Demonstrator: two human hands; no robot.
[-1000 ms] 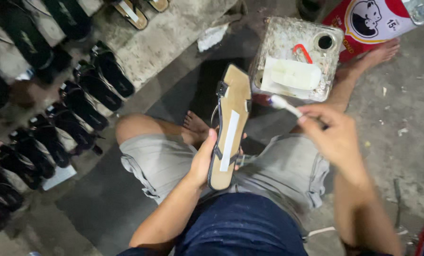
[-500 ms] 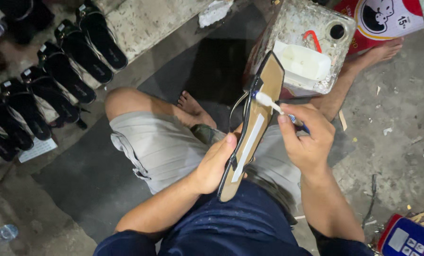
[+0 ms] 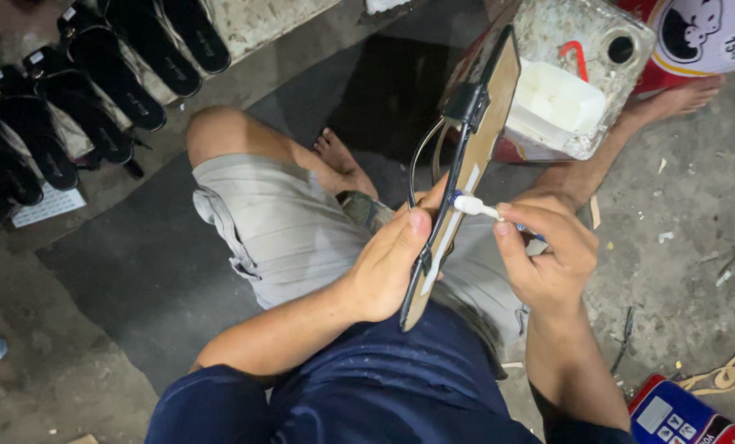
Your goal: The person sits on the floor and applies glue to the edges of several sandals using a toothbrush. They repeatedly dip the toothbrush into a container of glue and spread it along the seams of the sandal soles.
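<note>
Here my left hand (image 3: 388, 263) gripped the tan strapped sandal sole (image 3: 464, 168); my right hand (image 3: 548, 259) pinched a white-tipped brush (image 3: 474, 205) against it.

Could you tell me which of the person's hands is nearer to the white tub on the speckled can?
The right hand. It holds a brush just below the white tub, while the left hand grips the sandal sole further off to the tub's lower left.
</note>
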